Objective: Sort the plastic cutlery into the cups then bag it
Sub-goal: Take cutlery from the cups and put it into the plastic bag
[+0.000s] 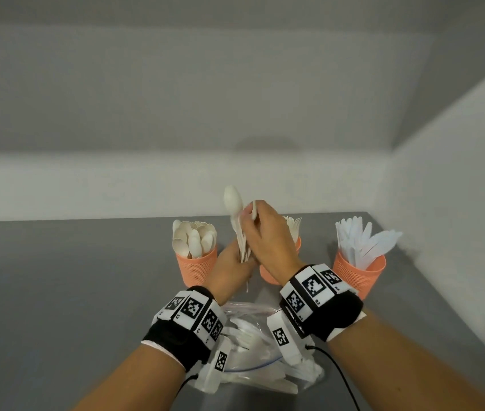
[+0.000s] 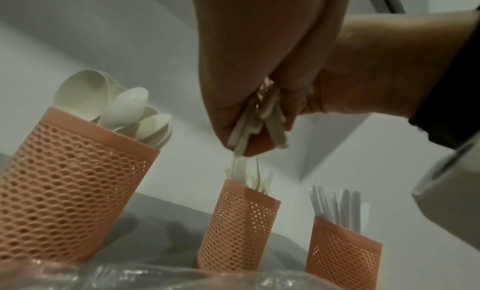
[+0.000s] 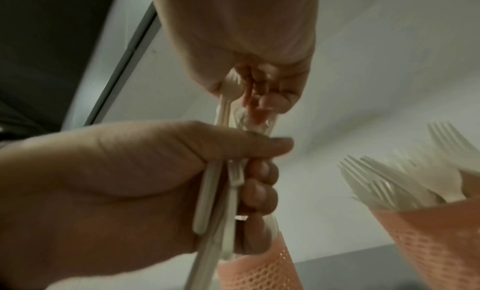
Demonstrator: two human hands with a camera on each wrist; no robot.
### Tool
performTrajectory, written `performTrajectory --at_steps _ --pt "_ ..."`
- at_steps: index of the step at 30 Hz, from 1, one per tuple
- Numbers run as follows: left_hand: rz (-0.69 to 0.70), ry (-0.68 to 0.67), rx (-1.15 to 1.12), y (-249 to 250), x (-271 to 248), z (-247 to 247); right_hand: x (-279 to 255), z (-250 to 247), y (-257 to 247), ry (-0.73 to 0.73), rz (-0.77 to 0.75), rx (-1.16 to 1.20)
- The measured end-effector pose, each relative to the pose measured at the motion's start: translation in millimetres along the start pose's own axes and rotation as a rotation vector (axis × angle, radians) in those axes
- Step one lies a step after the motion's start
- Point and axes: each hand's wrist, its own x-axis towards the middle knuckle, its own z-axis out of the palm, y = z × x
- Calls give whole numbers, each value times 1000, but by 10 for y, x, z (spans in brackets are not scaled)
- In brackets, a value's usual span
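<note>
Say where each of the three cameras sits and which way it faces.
Head: above, facing forward and down at both hands, forearms, three cups on the table.
Left wrist: low, facing up past the spoon cup at the left hand.
Right wrist: low, facing up at the right hand.
All three show the cutlery bundle.

White cutlery bundle (image 1: 239,232) upright above three filled orange mesh cups (image 1: 196,269)

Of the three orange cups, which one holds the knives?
The cup on the far right, nearest the side wall. Flat white knives stand in it, while the left cup holds spoons and the middle cup holds forks.
</note>
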Motion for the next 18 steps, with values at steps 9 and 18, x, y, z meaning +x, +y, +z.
performTrajectory --at_steps 9,18 --pt "6 -23 -220 -25 46 -40 219 -300 92 -223 485 585" --pt "-206 78 -415 -166 243 -217 522 -576 527 367 79 100"
